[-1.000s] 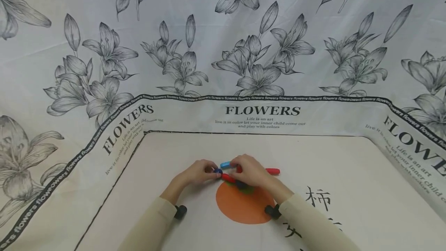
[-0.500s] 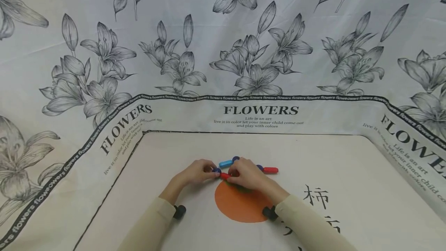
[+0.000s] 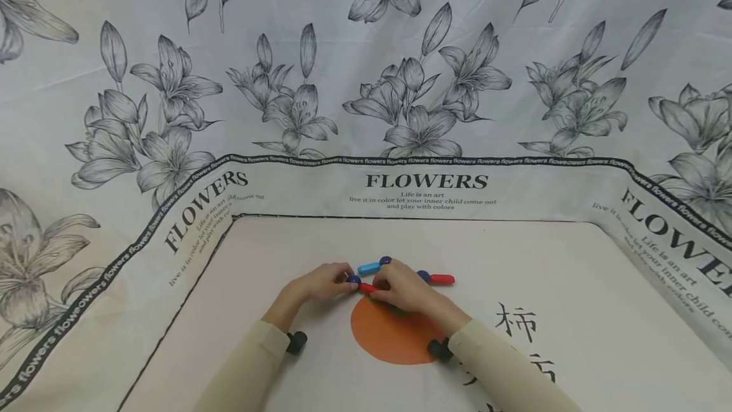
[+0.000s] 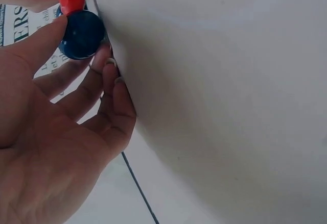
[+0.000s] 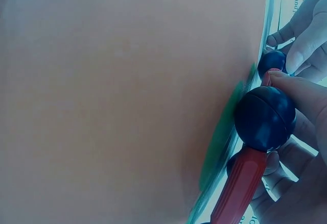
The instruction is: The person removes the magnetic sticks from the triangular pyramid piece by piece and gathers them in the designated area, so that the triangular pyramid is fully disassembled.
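Observation:
My left hand [image 3: 326,281] pinches a dark blue ball [image 4: 82,34] between thumb and fingers. A red rod [image 3: 368,288] joins onto that ball, and my right hand [image 3: 405,286] grips the rod close to it. In the right wrist view, another dark blue ball [image 5: 265,118] sits beside my right thumb, with a second red rod [image 5: 239,185] running from it. Behind my right hand, a light blue rod [image 3: 368,268] lies against a dark blue ball [image 3: 386,260]. Part of the assembly is hidden under the right hand.
Another red rod [image 3: 441,279] extends rightward from a dark blue ball [image 3: 423,275] beyond my right hand. The tablecloth [image 3: 286,240] bears a printed orange persimmon [image 3: 394,336] and black characters [image 3: 517,323]. A flowered curtain [image 3: 320,189] surrounds the table's back and sides.
My right hand has shifted left along the red rod toward the left hand, uncovering dark blue balls behind and to its right. The left hand keeps its pinch on the ball.

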`<state>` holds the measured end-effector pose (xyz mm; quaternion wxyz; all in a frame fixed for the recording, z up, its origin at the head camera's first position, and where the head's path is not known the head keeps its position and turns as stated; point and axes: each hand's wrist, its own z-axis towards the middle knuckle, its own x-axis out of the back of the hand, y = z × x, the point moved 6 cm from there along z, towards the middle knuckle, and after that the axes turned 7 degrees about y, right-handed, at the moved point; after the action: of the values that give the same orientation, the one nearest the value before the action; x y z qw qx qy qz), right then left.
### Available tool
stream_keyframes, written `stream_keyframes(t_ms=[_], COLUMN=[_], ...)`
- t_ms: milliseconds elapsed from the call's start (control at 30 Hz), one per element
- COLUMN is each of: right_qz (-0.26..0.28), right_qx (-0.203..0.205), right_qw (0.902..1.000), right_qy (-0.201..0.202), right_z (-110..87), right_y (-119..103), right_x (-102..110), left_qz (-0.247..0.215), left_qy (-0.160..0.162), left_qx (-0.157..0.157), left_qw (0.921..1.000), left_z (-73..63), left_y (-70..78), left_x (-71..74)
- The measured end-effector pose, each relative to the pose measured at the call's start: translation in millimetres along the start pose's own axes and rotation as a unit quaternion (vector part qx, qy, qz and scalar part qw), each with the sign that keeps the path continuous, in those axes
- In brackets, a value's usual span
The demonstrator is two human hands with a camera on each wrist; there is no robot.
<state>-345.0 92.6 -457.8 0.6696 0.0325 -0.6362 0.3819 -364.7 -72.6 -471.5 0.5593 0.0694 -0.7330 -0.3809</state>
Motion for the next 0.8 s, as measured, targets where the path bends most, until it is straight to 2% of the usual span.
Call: stream_keyframes(t_ms=[800], right_qz=[0.031], right_qx=[-0.016], right_qw=[0.9992], right_qy=[-0.018], right_z=[4.0], right_y=[-2.0], right_x=[-0.8], left_qz=[0.014], left_qy=[0.015], left_qx=[0.039], left_qw=[0.999], left_z=[0.8], left_y=[0.3], left_x=[0.1])
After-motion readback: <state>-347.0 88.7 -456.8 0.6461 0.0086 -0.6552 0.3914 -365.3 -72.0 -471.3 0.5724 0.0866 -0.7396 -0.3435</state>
